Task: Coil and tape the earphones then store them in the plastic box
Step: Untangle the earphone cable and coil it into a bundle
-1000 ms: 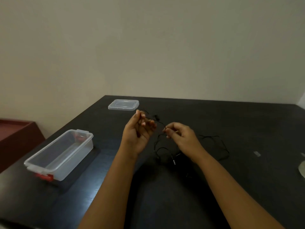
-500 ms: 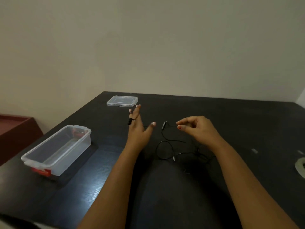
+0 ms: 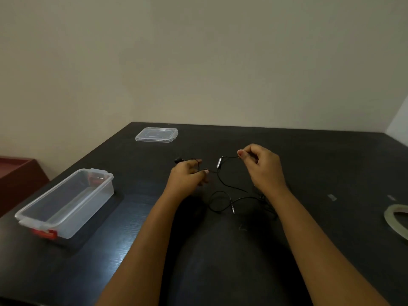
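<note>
The left hand [image 3: 186, 178] grips the black earphones [image 3: 220, 184] with the cord looped over its fingers and an earbud sticking out just past its far side, while the right hand [image 3: 262, 167] pinches the same cord between thumb and fingertips, the inline remote hanging between the two hands. The rest of the cord trails in loose loops on the dark worktop [image 3: 220, 261] below and between the wrists, plug end lying near the right forearm. Well to the left of the left hand sits the open plastic box [image 3: 66, 204], its lid [image 3: 156, 134] lies beyond that hand, and a tape roll [image 3: 397, 219] rests far to the right of the right hand.
</note>
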### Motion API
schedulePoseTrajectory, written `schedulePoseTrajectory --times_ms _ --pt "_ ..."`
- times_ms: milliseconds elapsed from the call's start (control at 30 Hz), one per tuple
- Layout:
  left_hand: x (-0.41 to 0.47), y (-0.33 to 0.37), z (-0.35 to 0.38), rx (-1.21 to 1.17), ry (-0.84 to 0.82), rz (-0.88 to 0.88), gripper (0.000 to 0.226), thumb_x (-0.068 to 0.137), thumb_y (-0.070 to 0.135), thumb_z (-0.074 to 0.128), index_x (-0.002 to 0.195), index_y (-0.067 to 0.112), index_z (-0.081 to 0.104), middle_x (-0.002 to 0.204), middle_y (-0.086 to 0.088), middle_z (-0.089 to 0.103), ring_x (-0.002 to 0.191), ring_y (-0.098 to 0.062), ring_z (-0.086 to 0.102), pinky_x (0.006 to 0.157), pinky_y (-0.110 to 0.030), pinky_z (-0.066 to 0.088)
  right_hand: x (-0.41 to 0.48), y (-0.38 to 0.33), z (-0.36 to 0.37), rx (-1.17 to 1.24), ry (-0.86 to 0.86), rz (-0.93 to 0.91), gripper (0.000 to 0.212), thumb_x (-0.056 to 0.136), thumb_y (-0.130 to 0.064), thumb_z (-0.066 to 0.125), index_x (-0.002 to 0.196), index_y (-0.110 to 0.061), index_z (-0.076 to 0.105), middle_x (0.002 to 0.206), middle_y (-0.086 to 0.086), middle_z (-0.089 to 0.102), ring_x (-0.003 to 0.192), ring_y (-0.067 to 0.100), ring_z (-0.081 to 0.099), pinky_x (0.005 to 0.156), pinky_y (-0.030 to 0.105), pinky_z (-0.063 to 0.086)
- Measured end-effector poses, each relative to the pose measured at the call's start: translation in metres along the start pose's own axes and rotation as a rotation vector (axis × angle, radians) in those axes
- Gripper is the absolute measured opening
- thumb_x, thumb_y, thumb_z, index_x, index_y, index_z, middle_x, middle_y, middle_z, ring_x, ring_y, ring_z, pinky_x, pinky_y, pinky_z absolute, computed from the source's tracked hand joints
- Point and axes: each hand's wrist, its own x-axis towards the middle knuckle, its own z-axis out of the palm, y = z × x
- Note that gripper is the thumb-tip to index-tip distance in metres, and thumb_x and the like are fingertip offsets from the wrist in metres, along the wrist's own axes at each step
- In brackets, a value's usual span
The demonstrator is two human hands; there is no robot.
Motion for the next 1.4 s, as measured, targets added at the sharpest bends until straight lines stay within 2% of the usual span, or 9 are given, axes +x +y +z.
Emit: schedulePoseTrajectory --times_ms 100,200,333,533,733,900,1033,1267,1400 --pt "-0.009 0.012 0.0 -0.304 -0.164 -0.141 0.05 0.088 0.001 0.055 0.134 0.003 0.036 0.089 -0.003 0.065 0.073 -0.012 0.06 0.066 -0.023 0.049 -0.001 -0.001 0.002 0.017 0.014 0.003 0.027 0.092 -0.034 0.057 0.073 -0.015 0.061 0.058 -0.003 0.054 0.05 0.006 0.045 0.05 0.019 0.037" --pt "-0.011 0.018 -0.005 -0.546 -0.235 -0.311 0.012 0.092 0.012 0.051 0.102 0.006 0.053 0.098 -0.011 0.065 0.081 -0.018 0.059 0.071 -0.03 0.049 0.0 -0.004 0.005 0.14 0.024 0.045 0.024 0.093 -0.029 0.058 0.074 -0.015 0.06 0.062 -0.007 0.063 0.05 0.002 0.05 0.05 0.01 0.039" --pt "-0.008 0.016 -0.013 -0.607 -0.208 -0.443 0.036 0.093 0.035 0.048 0.095 0.003 0.064 0.085 -0.01 0.07 0.075 -0.018 0.059 0.064 -0.027 0.048 0.0 -0.006 0.005 0.278 -0.027 0.123 0.016 0.094 -0.023 0.056 0.084 -0.012 0.061 0.073 -0.006 0.069 0.046 0.001 0.049 0.047 0.013 0.044" --pt "-0.002 -0.001 -0.006 0.041 0.255 -0.059 0.02 0.088 0.028 0.06 0.076 0.013 0.066 0.074 0.003 0.065 0.077 -0.012 0.057 0.069 -0.027 0.042 -0.003 -0.005 0.006 0.303 -0.109 0.107 0.005 0.091 -0.013 0.061 0.09 -0.015 0.065 0.083 -0.004 0.072 0.062 -0.003 0.061 0.057 0.013 0.049" --pt "-0.011 0.015 0.012 -0.333 -0.078 0.297 0.021 0.095 0.012 0.047 0.106 0.014 0.065 0.094 0.003 0.067 0.081 -0.001 0.061 0.068 -0.016 0.051 -0.006 -0.014 0.009 0.241 -0.16 -0.101 0.009 0.088 -0.011 0.064 0.088 -0.018 0.07 0.088 -0.006 0.067 0.084 0.0 0.063 0.076 0.012 0.049" --pt "-0.014 0.016 0.014 -0.365 -0.163 0.209 0.016 0.094 0.012 0.049 0.089 0.01 0.065 0.076 -0.002 0.066 0.045 -0.002 0.048 0.042 -0.014 0.036 -0.005 -0.013 0.01 0.102 -0.072 -0.17 0.008 0.085 -0.011 0.067 0.088 -0.017 0.07 0.089 -0.004 0.061 0.081 -0.002 0.057 0.07 0.004 0.041" --pt "-0.014 0.018 0.015 -0.464 -0.122 0.126 0.019 0.092 0.006 0.048 0.087 0.007 0.067 0.083 -0.002 0.07 0.038 -0.006 0.043 0.035 -0.015 0.031 -0.006 -0.013 0.012 0.03 -0.082 -0.187 0.006 0.086 -0.017 0.066 0.09 -0.021 0.07 0.091 -0.004 0.06 0.083 0.005 0.06 0.074 0.016 0.049" --pt "-0.013 0.014 0.017 -0.09 0.11 0.283 0.021 0.087 0.005 0.053 0.086 0.015 0.071 0.094 -0.004 0.064 0.062 -0.008 0.06 0.053 -0.019 0.047 -0.006 -0.01 0.007 -0.04 -0.041 -0.202 0.007 0.088 -0.024 0.064 0.09 -0.023 0.07 0.089 -0.007 0.055 0.082 0.009 0.059 0.071 0.038 0.055" --pt "-0.008 0.006 0.02 0.451 0.309 0.458 0.019 0.088 0.019 0.055 0.096 0.014 0.072 0.102 -0.002 0.048 0.096 -0.017 0.04 0.069 -0.031 0.04 -0.007 -0.016 0.007 -0.048 -0.023 -0.22 0.007 0.088 -0.023 0.065 0.09 -0.021 0.071 0.088 -0.008 0.055 0.08 0.009 0.059 0.069 0.036 0.055"
